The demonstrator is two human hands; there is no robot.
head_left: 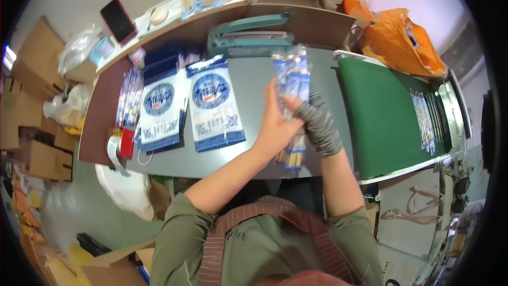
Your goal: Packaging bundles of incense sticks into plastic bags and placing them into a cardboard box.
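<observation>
Both my hands are closed around a bundle of wrapped chopsticks (pixel 292 74), slim sticks in clear and blue-white sleeves, held upright above the table's front half. My left hand (pixel 278 119) grips it from the left side, thumb up along the sleeves. On the other side my right hand (pixel 316 124), in a grey striped half-glove, wraps round the bundle, its thumb across the front. Left of my hands lies a flat blue-and-white plastic bag (pixel 214 103). Beside that is a stack of similar bags (pixel 160 107). More wrapped chopsticks (pixel 128 98) lie at the table's left.
A teal bar-shaped sealer (pixel 248 37) stands at the table's back. To the right is a green conveyor belt (pixel 378 122) carrying wrapped sticks (pixel 424 119). A red tape dispenser (pixel 126 143) sits near the left edge. A phone (pixel 118 20) leans on the back shelf.
</observation>
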